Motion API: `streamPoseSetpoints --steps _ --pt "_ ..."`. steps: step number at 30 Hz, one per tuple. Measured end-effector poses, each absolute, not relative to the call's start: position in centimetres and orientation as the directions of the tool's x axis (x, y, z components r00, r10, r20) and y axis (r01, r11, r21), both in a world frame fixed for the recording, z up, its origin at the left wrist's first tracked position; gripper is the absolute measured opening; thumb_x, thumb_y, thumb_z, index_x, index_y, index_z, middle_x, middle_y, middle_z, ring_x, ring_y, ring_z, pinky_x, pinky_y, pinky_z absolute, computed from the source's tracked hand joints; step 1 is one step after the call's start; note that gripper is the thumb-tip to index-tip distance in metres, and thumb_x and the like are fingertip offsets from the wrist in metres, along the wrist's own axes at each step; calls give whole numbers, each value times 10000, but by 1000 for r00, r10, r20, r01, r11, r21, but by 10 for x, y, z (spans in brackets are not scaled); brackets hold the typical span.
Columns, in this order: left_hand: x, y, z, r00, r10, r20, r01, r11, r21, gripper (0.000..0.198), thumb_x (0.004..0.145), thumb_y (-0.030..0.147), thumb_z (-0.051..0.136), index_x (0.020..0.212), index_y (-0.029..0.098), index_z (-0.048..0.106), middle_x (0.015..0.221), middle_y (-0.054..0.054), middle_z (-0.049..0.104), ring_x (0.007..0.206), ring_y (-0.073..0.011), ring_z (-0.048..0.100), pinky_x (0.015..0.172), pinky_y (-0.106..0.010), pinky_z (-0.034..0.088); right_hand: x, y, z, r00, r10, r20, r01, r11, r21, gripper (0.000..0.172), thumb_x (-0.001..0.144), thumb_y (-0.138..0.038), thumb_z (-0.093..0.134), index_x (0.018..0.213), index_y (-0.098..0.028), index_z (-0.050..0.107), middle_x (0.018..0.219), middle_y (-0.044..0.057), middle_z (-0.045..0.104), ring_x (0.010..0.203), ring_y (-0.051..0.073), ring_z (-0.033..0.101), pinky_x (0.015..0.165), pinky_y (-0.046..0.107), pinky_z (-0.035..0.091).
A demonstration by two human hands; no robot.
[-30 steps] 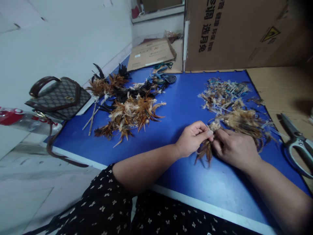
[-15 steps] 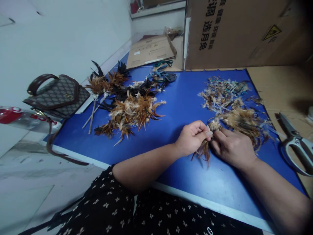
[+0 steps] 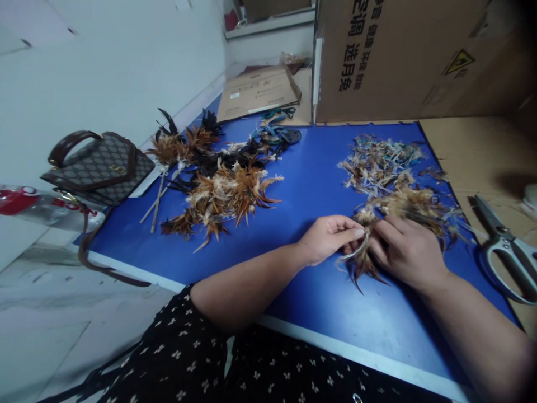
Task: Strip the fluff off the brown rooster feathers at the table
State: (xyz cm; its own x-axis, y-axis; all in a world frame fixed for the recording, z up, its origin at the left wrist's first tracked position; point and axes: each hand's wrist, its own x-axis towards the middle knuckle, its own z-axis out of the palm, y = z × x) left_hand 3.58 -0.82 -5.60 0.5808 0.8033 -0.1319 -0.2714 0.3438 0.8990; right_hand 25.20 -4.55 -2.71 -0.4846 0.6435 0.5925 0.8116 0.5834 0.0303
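Note:
My left hand (image 3: 331,238) pinches a small bunch of brown feathers (image 3: 364,266) by its pale upper end, thumb against index finger. Close beside it, my right hand (image 3: 405,249) is closed at the same bunch, its fingertips partly hidden. Dark brown tips of the bunch fan downward over the blue tabletop (image 3: 310,168), and a pale thin strand sticks out to the left. Just behind my right hand lies a loose pile of tan feathers (image 3: 413,202). Farther back is a heap of pale and bluish feather scraps (image 3: 380,159).
Scissors (image 3: 505,240) lie at the right edge. Left of centre are tied feather bunches (image 3: 235,187) and feather dusters on sticks (image 3: 158,201). A handbag (image 3: 104,168) and plastic bottle (image 3: 46,207) stand far left. A big cardboard box (image 3: 398,61) stands behind.
The feather bunch between my hands has turned and spreads wider, with a pale strand now showing at its left. Both hands have shifted slightly; the camera view has moved a little.

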Motion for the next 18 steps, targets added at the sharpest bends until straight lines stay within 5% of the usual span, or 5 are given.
streamPoseSetpoints --steps 4,14,18 --pt "36 -13 -47 575 798 -180 -220 363 905 535 732 498 1034 963 141 710 718 25 680 595 -67 566 610 -251 427 250 -46 -25 -523 613 593 775 631 31 255 1072 -247 686 821 -214 661 772 34 646 667 169 528 710 350 401" --pt "39 -14 -40 496 834 -241 -202 381 902 441 809 438 964 916 173 628 649 58 627 575 -56 528 591 -213 389 249 -47 -18 -557 574 600 748 661 62 253 1063 -201 700 814 -221 655 756 20 659 666 162 540 700 340 423" --pt "40 -15 -36 442 879 -179 -294 330 897 503 772 478 990 929 178 618 664 65 620 601 -58 531 611 -219 405 247 -48 -18 -543 579 608 714 699 -28 258 1053 -163 685 812 -224 617 729 -6 588 648 155 520 687 329 431"
